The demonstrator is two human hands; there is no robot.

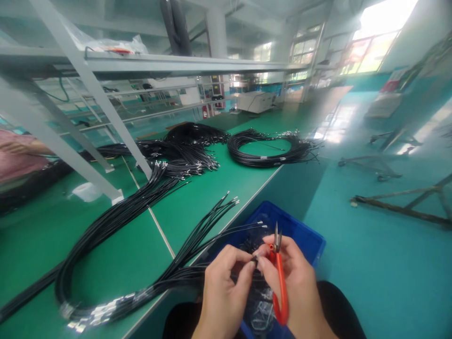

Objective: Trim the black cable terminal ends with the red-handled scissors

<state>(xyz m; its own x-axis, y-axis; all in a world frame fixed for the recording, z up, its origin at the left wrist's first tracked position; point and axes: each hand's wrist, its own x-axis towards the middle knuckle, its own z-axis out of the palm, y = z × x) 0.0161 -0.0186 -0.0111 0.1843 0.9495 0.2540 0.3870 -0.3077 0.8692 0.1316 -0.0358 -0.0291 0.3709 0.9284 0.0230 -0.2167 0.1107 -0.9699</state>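
Note:
My left hand point(226, 280) is closed, thumb and forefinger pinching the tip of a black cable point(254, 260). Orange-handled snips point(281, 289) rest in my right hand point(300, 278), blades pointing up and away. The thumb and forefinger of that hand also meet at the cable tip, where something small and pale shows; I cannot make it out. A bundle of black cables point(180, 274) runs from the table towards my left hand and passes out of sight behind it. Below both hands stands a blue bin point(307, 230) with clear plastic scraps point(262, 313) inside.
On the green table point(109, 261), a long looped cable bundle point(76, 263) bears pale labels. Coiled cables point(259, 157) and more heaps point(190, 134) lie further back. White shelf posts point(106, 110) rise at the left, near another person's arm point(21, 147). Wheeled stands point(399, 207) are at the right.

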